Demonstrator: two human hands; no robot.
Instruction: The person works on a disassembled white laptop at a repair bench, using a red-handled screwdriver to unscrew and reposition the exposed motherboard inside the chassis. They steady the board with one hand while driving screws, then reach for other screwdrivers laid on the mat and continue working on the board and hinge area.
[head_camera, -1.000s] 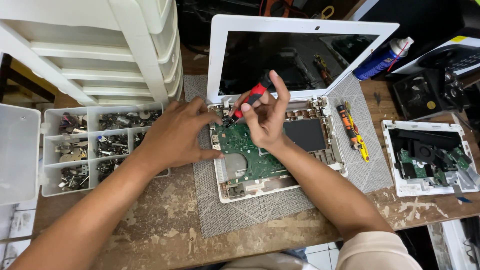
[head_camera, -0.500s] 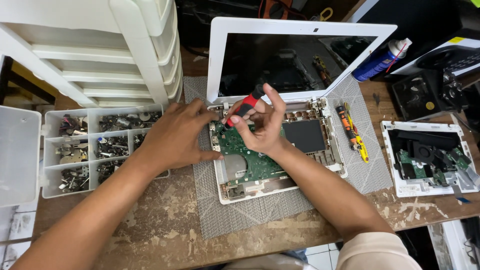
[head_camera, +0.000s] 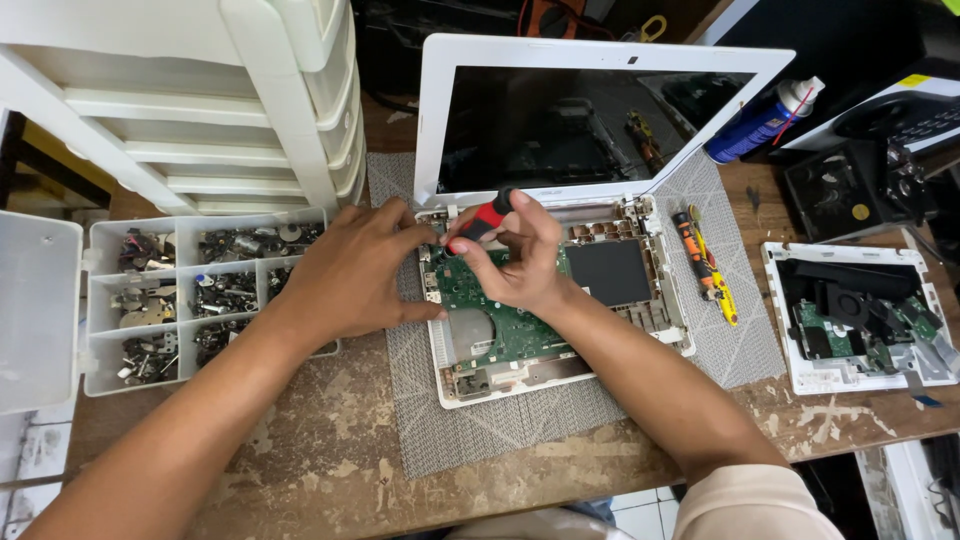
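Observation:
An opened white laptop (head_camera: 455, 385) lies on a grey mat with its green circuit board (head_camera: 500, 325) bared and its dark screen (head_camera: 590, 125) upright behind. My right hand (head_camera: 515, 255) is shut on a red-and-black screwdriver (head_camera: 480, 222), the tip angled down to the board's far-left corner. My left hand (head_camera: 350, 275) rests flat, fingers spread, on the mat against the laptop's left edge, its fingertips close to the screwdriver tip.
A compartment box of small metal parts (head_camera: 165, 300) sits left, under a white drawer unit (head_camera: 200, 100). Orange and yellow tools (head_camera: 705, 265) lie right of the laptop. Further right is a white tray with a dismantled board (head_camera: 860, 315); a blue spray can (head_camera: 760, 120) stands behind.
My right hand has lowered and tilted the screwdriver toward the board's far-left corner. My left hand stays by the laptop's left edge.

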